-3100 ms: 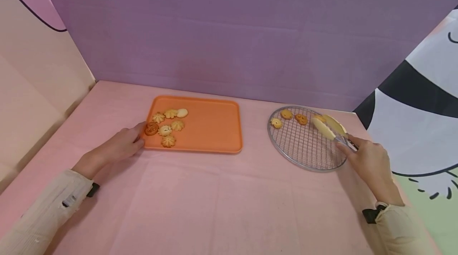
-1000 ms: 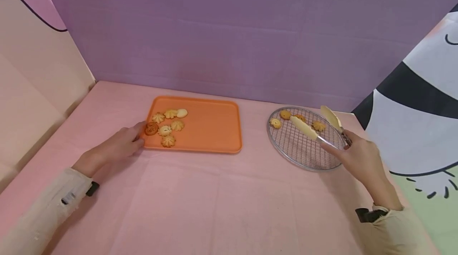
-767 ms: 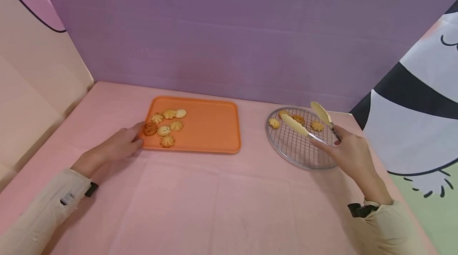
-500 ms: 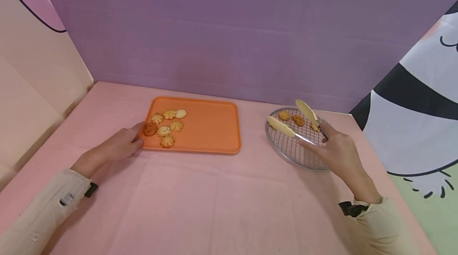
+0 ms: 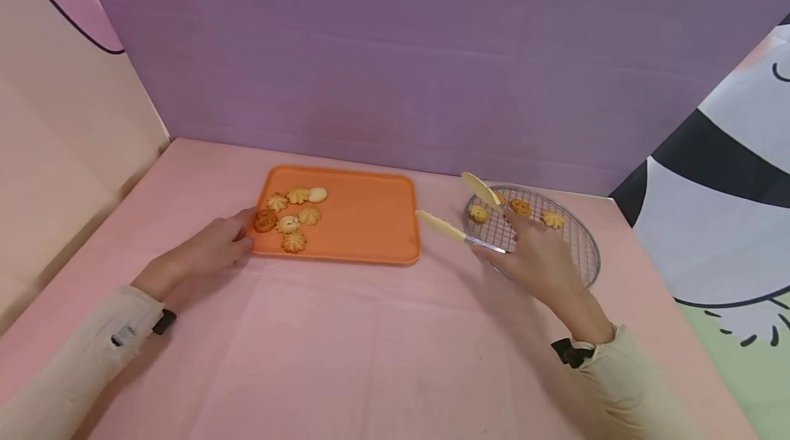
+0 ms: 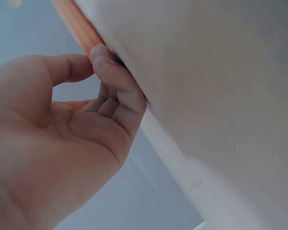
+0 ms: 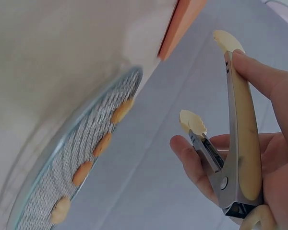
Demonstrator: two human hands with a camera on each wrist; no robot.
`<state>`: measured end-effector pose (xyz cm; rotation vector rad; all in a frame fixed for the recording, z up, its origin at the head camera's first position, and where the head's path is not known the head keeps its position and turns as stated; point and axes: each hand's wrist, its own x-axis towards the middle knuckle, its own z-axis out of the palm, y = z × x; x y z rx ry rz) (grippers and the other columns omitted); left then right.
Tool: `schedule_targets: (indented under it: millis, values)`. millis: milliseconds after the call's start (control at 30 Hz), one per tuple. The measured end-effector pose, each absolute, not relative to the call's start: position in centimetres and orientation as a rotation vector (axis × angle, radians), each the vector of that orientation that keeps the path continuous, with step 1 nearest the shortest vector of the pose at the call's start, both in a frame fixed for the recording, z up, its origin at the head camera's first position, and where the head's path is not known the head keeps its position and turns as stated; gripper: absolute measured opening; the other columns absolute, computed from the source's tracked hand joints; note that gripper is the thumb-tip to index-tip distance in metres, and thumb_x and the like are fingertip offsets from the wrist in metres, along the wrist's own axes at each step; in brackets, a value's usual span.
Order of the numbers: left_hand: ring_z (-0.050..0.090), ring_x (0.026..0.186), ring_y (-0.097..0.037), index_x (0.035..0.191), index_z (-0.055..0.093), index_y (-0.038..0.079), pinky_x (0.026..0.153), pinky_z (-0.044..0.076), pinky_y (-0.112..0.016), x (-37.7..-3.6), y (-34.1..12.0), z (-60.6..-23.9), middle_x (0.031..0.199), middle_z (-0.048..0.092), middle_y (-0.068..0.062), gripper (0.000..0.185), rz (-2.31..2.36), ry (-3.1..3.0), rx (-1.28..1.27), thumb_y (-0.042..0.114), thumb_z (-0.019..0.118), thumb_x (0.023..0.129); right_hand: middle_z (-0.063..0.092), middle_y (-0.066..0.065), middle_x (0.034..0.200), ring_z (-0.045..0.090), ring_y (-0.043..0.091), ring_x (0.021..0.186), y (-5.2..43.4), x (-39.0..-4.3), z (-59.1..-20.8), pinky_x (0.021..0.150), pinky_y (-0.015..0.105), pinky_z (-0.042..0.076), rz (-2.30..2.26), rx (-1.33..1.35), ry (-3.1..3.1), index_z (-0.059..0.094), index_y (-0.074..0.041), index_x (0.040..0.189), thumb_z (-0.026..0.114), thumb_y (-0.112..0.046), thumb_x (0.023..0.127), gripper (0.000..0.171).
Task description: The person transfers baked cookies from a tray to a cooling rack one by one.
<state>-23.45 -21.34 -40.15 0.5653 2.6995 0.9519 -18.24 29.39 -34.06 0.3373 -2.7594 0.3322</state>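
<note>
My left hand [image 5: 212, 248] pinches the left edge of the orange tray [image 5: 367, 221] between thumb and fingers, as the left wrist view also shows. Several cookies lie grouped on the tray's left half, among them a brown pretzel-shaped one [image 5: 265, 221] close to my fingertips. My right hand [image 5: 540, 258] holds cream-tipped metal tongs [image 7: 244, 124] above the round wire rack [image 5: 583, 238]. The tongs' arms are spread wide with nothing between their tips, one tip reaching toward the tray's right edge. Several cookies rest on the rack, including a flower-shaped one [image 5: 552, 219].
A pink cloth [image 5: 370, 344] covers the table under everything. Behind it rises a purple backdrop [image 5: 395, 70], with a pale panel [image 5: 55, 138] at the left and a printed panel [image 5: 710, 221] at the right.
The tongs were around a cookie on the rack; that cookie now lies free there. My right hand has swung left with the tongs spread. The left hand stays at the tray.
</note>
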Motion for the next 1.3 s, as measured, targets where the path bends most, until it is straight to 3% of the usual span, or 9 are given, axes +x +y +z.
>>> schedule_targets:
  millis: [100,367,533,767,867,1033,1300]
  values:
    - [0.052,0.053,-0.015,0.153,0.023,-0.007,0.048,0.046,-0.027,-23.5,-21.7,-40.1,0.067,0.056,-0.005,0.058,1.081,2.635,0.538,0.003,0.046,0.1,0.067,0.016,0.083,0.051,0.021,0.057,28.0,-18.6,-34.3,0.048,0.038,0.044,0.328,0.362,-2.799,0.056,0.001,0.135,0.077,-0.06,0.077,0.087]
    - [0.051,0.051,-0.015,0.152,0.022,-0.009,0.046,0.043,-0.026,-23.0,-21.3,-39.9,0.067,0.056,-0.005,0.06,1.108,2.614,0.576,0.002,0.047,0.099,0.069,0.016,0.092,0.058,0.024,0.06,24.2,-19.1,-34.9,0.051,0.039,0.048,0.304,0.488,-2.794,0.055,0.0,0.139,0.078,-0.059,0.077,0.089]
    - [0.052,0.052,-0.015,0.152,0.023,-0.008,0.048,0.045,-0.027,-23.0,-21.2,-39.8,0.067,0.057,-0.004,0.06,1.074,2.64,0.577,0.002,0.046,0.098,0.067,0.019,0.121,0.069,0.032,0.079,21.6,-19.6,-35.1,0.058,0.043,0.054,0.281,0.578,-2.769,0.055,-0.002,0.14,0.076,-0.061,0.078,0.088]
    - [0.052,0.054,-0.016,0.153,0.021,-0.009,0.049,0.045,-0.027,-23.0,-20.9,-39.9,0.067,0.056,-0.004,0.061,1.044,2.646,0.568,0.002,0.046,0.098,0.066,0.016,0.125,0.069,0.034,0.09,18.9,-20.2,-35.0,0.071,0.047,0.056,0.27,0.632,-2.799,0.053,-0.006,0.144,0.073,-0.063,0.08,0.088]
    - [0.051,0.054,-0.015,0.153,0.019,-0.009,0.049,0.045,-0.028,-23.0,-20.6,-39.8,0.066,0.056,-0.004,0.061,1.013,2.652,0.563,0.004,0.045,0.1,0.067,0.014,0.12,0.068,0.031,0.089,18.1,-20.5,-35.1,0.072,0.046,0.056,0.301,0.643,-2.809,0.052,-0.008,0.145,0.073,-0.063,0.08,0.087]
    - [0.051,0.054,-0.015,0.154,0.017,-0.009,0.053,0.044,-0.029,-23.0,-20.2,-39.6,0.064,0.054,-0.002,0.062,0.933,2.693,0.552,0.005,0.044,0.1,0.069,0.014,0.115,0.068,0.029,0.087,17.2,-21.1,-35.5,0.072,0.044,0.056,0.338,0.709,-2.783,0.053,-0.005,0.143,0.072,-0.06,0.083,0.084]
    - [0.048,0.055,-0.015,0.153,0.015,-0.012,0.069,0.043,-0.035,-22.8,-19.8,-39.5,0.063,0.05,-0.001,0.065,0.786,2.779,0.542,0.011,0.044,0.099,0.073,0.01,0.11,0.067,0.025,0.077,16.1,-22.0,-36.0,0.062,0.042,0.055,0.312,0.761,-2.772,0.067,-0.006,0.129,0.076,-0.051,0.083,0.065]
